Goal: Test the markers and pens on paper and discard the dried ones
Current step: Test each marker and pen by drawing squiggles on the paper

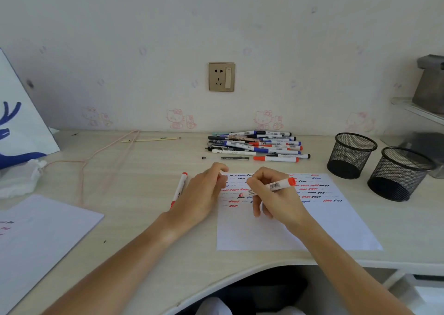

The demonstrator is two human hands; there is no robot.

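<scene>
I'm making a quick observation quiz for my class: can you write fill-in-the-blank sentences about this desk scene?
1. The right hand holds a marker whose end cap is ____.
2. The marker's tip touches the sheet of ____.
3. At the desk's right stand ____ black mesh cups.
4. The pile of pens lies below a wall ____.

Missing words: red; paper; two; socket

Right hand point(271, 194) grips red-capped white marker point(276, 186) over scribbled white paper sheet point(336, 221). Marker pile point(257, 144) behind grip; two black mesh cups point(350, 156) right; capped red marker point(179, 189) left, beyond left hand point(199, 194).
</scene>
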